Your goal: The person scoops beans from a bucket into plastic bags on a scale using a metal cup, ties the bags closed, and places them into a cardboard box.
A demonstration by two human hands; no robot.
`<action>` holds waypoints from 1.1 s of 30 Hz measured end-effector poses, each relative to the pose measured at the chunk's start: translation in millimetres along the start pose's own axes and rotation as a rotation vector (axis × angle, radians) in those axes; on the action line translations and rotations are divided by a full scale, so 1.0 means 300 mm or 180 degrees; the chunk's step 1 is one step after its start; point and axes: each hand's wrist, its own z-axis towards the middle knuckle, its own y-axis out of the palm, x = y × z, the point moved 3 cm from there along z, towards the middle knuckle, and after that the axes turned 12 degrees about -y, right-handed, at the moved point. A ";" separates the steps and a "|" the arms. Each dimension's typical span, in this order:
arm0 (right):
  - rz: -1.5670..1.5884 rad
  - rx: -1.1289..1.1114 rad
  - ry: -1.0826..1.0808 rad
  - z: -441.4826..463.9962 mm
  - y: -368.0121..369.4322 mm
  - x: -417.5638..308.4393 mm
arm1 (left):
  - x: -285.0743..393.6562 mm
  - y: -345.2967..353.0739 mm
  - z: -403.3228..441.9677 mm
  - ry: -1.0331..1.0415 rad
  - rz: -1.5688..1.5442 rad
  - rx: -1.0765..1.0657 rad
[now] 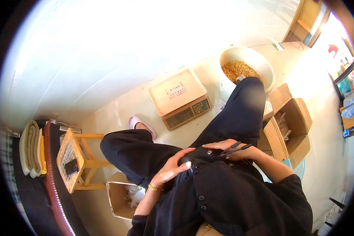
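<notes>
My left hand [172,169] rests on the waist of the black trousers [145,151], thumb apart from the fingers, holding nothing that I can see. A gold bracelet [155,188] circles that wrist. On the other side of the waist lies my right hand [234,150], its fingers stretched out over the dark cloth. Two thin black cord ends [240,146] lie across this hand, and I see no grip on them. Between the hands are the waistband and the lower edge of a buttoned black top [228,187]. Some fingertips are hidden in dark folds.
Ahead on the floor are a digital scale [181,96] and a white bucket [266,67] of yellow grains. An open cardboard box [293,128] stands right. At left are a wooden stool [88,161] bearing a black phone [71,167] and another box [118,198] with clear plastic.
</notes>
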 end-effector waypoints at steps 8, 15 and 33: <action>-0.1035 0.0208 -0.0561 -0.043 -0.080 -0.244 | 0.161 0.108 0.001 0.0679 -0.0502 -0.0389; -0.1119 0.1015 0.0305 -0.111 -0.017 -0.085 | 0.082 0.105 0.111 -0.0134 -0.0698 -0.0628; 0.0056 0.0677 0.0156 -0.147 0.036 -0.133 | 0.144 0.130 0.073 0.0364 0.0949 -0.0529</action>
